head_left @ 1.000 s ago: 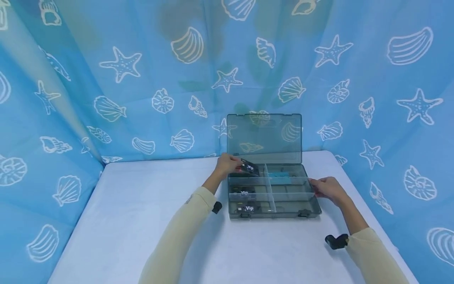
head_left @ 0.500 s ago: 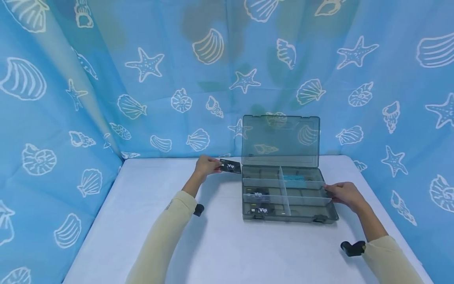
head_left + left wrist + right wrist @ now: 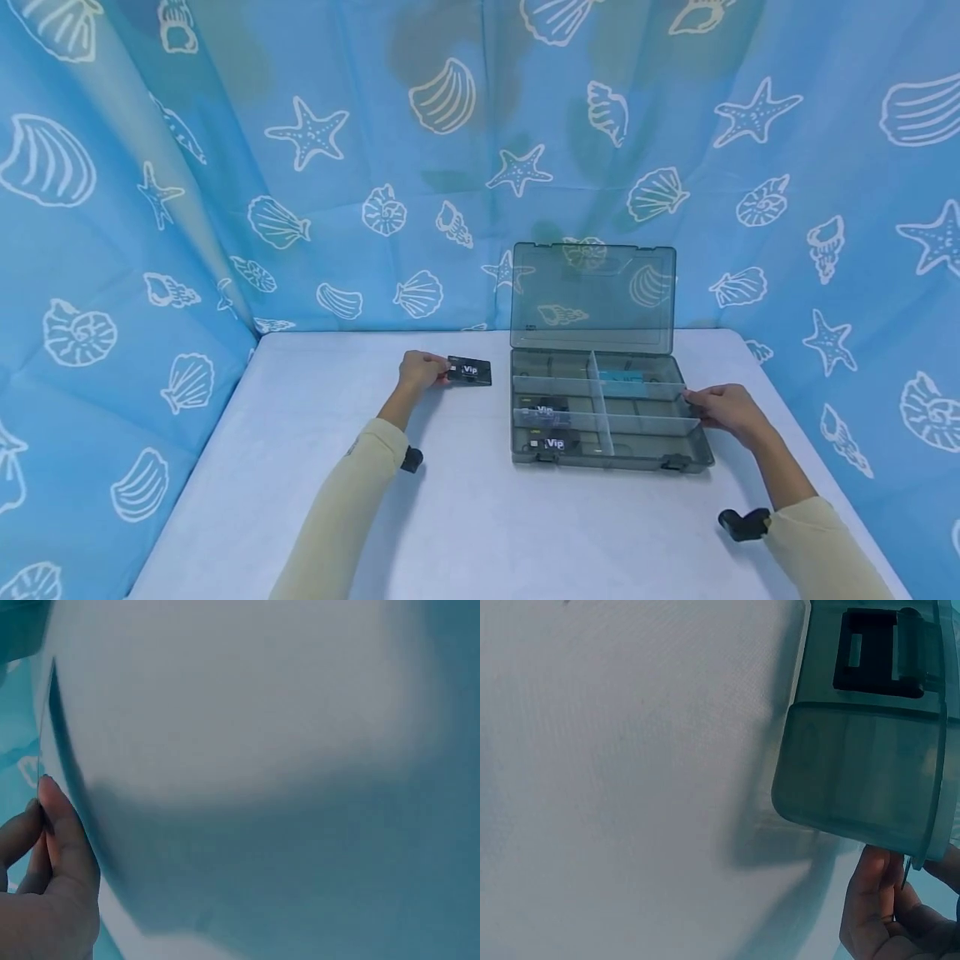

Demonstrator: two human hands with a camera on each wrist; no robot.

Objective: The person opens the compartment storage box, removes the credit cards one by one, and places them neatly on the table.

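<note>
My left hand (image 3: pixel 422 370) pinches a black card (image 3: pixel 469 371) marked "Vip" by its left edge, left of the organizer box. In the left wrist view, the card (image 3: pixel 46 720) is seen edge-on between thumb and fingers. The smoke-grey organizer box (image 3: pixel 613 462) stands with its clear lid (image 3: pixel 592 296) raised at the back. With my right hand (image 3: pixel 723 407) I grip its right side wall, fingers outside. Two more black cards lie inside, one in the middle left compartment (image 3: pixel 545 411) and one in the front left (image 3: pixel 555 443). A teal card (image 3: pixel 624 382) lies at the back right.
White cloth covers the table (image 3: pixel 480 517). Behind it and along both sides hangs a blue curtain (image 3: pixel 375 150) with shell and starfish prints. Clear dividers (image 3: pixel 602 400) split the box into several compartments.
The left hand has brought its black card out of the box's back left compartment, leftward and then lower, toward the table. My right hand keeps its grip on the box's side.
</note>
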